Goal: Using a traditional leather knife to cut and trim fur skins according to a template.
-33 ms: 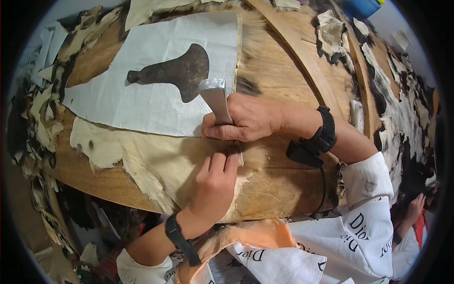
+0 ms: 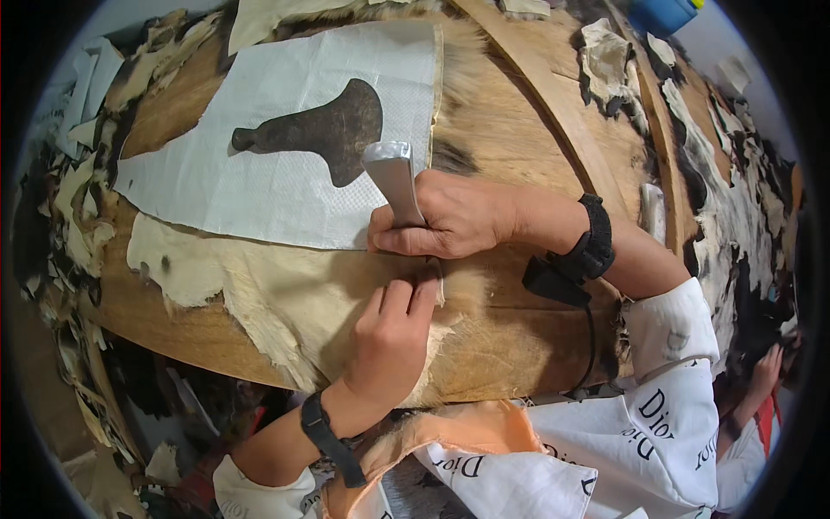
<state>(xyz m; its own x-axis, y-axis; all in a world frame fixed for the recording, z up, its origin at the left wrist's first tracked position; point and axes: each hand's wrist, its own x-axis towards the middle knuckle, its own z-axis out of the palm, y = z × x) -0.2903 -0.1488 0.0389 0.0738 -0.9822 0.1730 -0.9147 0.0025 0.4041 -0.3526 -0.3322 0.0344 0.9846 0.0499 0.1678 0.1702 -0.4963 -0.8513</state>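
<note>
My right hand (image 2: 437, 214) is closed round a silver metal-handled tool (image 2: 395, 177), held upright at the lower right corner of a white woven plastic sheet (image 2: 216, 190). The tool's working end is hidden under my fist. Just below, my left hand (image 2: 393, 324) has its bent fingers gathered on the edge of a pale hide (image 2: 277, 277), its fingertips close to the right hand. The sheet lies over the hide, whose hair shows along the right side. On top of the sheet rests a dark metal blade (image 2: 328, 130) with a flared, curved end.
A curved wooden board (image 2: 527, 86) lies on the hair at the upper right. Black and white hide scraps (image 2: 605, 56) ring the wooden work surface (image 2: 190, 342). At the top right is a blue container (image 2: 661, 13). Another person's hand (image 2: 765, 372) shows at the far right.
My left hand and wrist have shifted very slightly to the left. My right hand and the tool look nearly still.
</note>
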